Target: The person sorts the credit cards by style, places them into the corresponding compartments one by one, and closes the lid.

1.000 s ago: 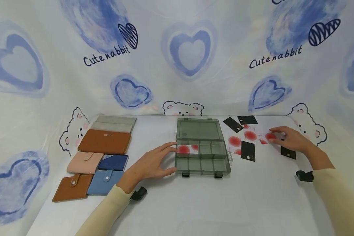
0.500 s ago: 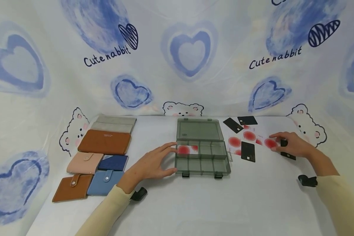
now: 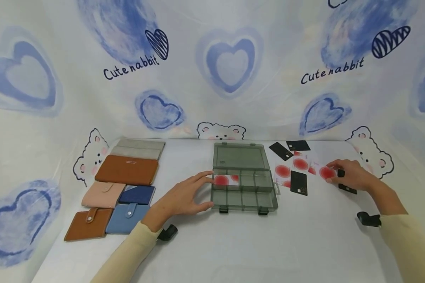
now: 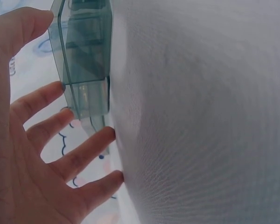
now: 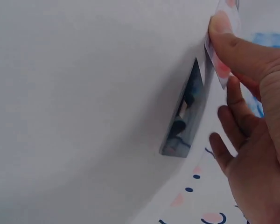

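Observation:
With fingers spread, my left hand (image 3: 180, 196) touches the left side of a green translucent divided box (image 3: 241, 208); its lid lies back. A white card with red circles (image 3: 222, 180) lies in the box's upper left compartment. At the right, my right hand (image 3: 352, 173) pinches a white card with a red circle (image 3: 327, 173) between thumb and fingers. In the right wrist view this card (image 5: 222, 65) is tilted and raised from the table. Below it lies a black card (image 5: 182, 121), which my hand partly hides in the head view.
More red-and-white cards (image 3: 282, 171) and black cards (image 3: 299, 183) lie right of the box, some overlapping. At the left are several wallets, among them a brown one (image 3: 127, 169), a pink one (image 3: 103, 195) and a light blue one (image 3: 126, 218). A patterned cloth hangs behind.
My right hand has shifted slightly right and nearer, its thumb now on the red-circled card, which has moved a little to the right. The left hand keeps its place at the box.

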A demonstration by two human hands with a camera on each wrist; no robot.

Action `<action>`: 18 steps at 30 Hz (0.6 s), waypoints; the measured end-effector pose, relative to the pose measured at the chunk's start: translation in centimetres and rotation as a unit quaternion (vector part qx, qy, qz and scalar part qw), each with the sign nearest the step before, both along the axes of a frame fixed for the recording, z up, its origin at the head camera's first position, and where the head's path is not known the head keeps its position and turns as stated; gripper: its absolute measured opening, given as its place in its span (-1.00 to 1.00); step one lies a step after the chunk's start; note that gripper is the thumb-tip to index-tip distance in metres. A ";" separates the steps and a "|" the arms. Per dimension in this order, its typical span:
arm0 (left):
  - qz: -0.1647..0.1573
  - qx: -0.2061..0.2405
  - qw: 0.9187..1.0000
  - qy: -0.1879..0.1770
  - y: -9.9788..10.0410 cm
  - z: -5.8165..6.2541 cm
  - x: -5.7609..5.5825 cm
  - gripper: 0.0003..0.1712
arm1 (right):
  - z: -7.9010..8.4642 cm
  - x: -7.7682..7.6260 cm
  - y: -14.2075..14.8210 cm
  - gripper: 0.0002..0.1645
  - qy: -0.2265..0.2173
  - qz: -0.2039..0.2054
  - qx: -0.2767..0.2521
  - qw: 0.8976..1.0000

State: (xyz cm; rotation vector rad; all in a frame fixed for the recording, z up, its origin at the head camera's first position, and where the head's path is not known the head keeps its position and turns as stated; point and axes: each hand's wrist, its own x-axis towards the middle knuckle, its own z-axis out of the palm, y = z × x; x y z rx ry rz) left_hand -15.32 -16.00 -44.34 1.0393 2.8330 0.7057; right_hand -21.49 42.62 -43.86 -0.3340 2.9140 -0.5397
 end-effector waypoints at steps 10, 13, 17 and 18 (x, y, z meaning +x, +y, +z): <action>-0.002 -0.002 1.000 0.005 0.0 0.0 0.0 -0.25 | 0.1 1.9 -1.2 -0.42 0.071 -0.058 0.028 0.995; -0.003 0.002 1.000 0.009 0.0 0.0 0.0 -0.24 | 0.4 2.6 -2.2 -0.56 0.129 -0.070 -0.018 0.989; -0.004 0.006 1.000 0.006 0.1 0.1 0.0 -0.24 | 1.8 3.5 -5.1 -0.59 0.176 -0.078 -0.073 0.979; -0.004 0.007 1.000 0.005 0.1 0.2 0.1 -0.24 | 2.3 3.6 -6.1 -0.59 0.182 -0.079 -0.082 0.977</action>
